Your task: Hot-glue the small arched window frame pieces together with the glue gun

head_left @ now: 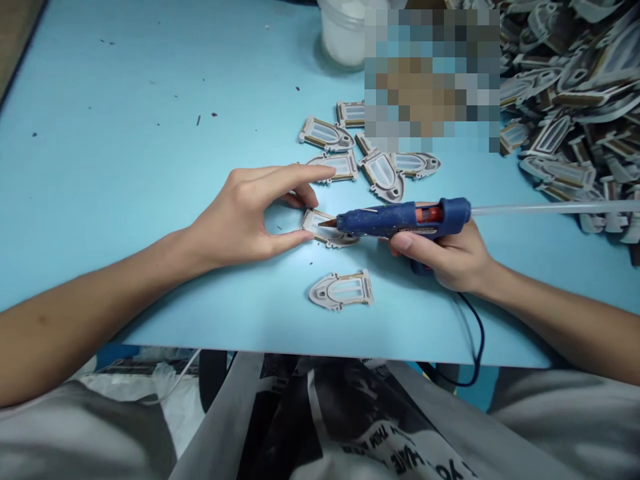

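My right hand (450,257) is wrapped round a blue hot glue gun (385,220) with a clear glue stick (530,208) in its back end. The gun's nozzle points left, over a small arched window-shaped piece (330,235) on the table. Thumb and fingers of my left hand (255,213) pinch that piece at its left end, while the index finger reaches out over another window piece (345,167). Whether the nozzle touches the held piece, I cannot tell. Nearer to me lies a single window piece (343,290), its pointed end to the left.
Several more window pieces (383,175) lie just beyond my hands. A large heap of them (575,100) fills the back right. A white plastic tub (344,33) stands at the back, beside a blurred-out patch. The gun's black cord (483,340) hangs over the front edge of the blue table (125,133).
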`<action>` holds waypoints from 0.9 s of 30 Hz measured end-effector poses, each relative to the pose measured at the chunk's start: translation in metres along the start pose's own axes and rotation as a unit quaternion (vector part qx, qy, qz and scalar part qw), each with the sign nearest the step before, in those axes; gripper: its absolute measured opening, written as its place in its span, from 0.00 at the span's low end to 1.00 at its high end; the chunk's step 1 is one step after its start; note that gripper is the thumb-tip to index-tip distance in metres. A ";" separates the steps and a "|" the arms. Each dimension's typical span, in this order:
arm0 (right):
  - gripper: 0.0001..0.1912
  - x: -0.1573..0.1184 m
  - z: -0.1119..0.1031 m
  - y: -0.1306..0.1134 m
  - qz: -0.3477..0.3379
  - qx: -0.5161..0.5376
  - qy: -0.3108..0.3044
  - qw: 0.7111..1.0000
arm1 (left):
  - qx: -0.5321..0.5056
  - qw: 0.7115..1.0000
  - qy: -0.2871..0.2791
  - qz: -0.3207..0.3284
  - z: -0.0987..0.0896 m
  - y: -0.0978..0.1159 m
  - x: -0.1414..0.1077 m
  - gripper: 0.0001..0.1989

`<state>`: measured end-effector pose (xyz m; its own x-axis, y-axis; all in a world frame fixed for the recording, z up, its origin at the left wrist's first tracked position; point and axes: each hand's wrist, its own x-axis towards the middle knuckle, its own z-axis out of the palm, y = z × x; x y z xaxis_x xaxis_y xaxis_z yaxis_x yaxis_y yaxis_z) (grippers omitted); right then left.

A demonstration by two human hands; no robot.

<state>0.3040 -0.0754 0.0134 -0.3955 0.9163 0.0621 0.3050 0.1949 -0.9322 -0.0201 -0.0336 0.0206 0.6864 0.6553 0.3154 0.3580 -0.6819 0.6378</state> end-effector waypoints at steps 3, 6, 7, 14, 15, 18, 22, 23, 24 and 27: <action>0.27 0.000 0.002 -0.001 -0.021 -0.079 -0.009 0.997 | 0.006 1.000 0.008 -0.010 0.002 0.001 -0.001 0.30; 0.30 -0.002 0.003 0.001 0.001 -0.109 0.008 0.994 | 0.017 1.000 0.026 0.005 0.003 0.001 -0.002 0.30; 0.30 -0.003 0.003 0.002 0.004 -0.112 0.015 0.994 | 0.018 0.999 0.029 0.010 0.004 0.001 -0.003 0.31; 0.25 -0.002 0.005 0.001 -0.023 -0.104 -0.003 0.994 | 0.014 1.000 0.022 -0.016 0.005 0.002 -0.003 0.30; 0.24 -0.002 0.004 0.000 -0.018 -0.111 -0.007 0.994 | 0.013 1.000 0.023 -0.014 0.005 0.001 -0.003 0.31; 0.20 -0.001 0.004 -0.004 -0.019 -0.133 -0.020 0.991 | 0.007 1.000 0.028 -0.010 0.006 0.000 -0.003 0.30; 0.21 -0.001 0.003 -0.006 -0.028 -0.149 -0.022 0.988 | 0.001 0.999 0.035 0.000 0.007 0.001 -0.002 0.28; 0.22 -0.001 0.002 -0.006 -0.030 -0.151 -0.023 0.988 | 0.000 0.999 0.037 0.003 0.007 0.001 -0.002 0.28; 0.22 -0.001 0.002 -0.006 -0.031 -0.151 -0.022 0.988 | -0.001 0.999 0.037 0.004 0.007 0.001 -0.002 0.28; 0.25 0.000 0.003 -0.004 -0.006 -0.106 -0.015 0.994 | -0.007 0.999 0.038 0.001 0.008 -0.001 -0.003 0.28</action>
<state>0.3006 -0.0772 0.0157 -0.4241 0.9037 0.0589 0.4753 0.2774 -0.8349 -0.0173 -0.0371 0.0132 0.6368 0.6767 0.3696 0.3473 -0.6797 0.6460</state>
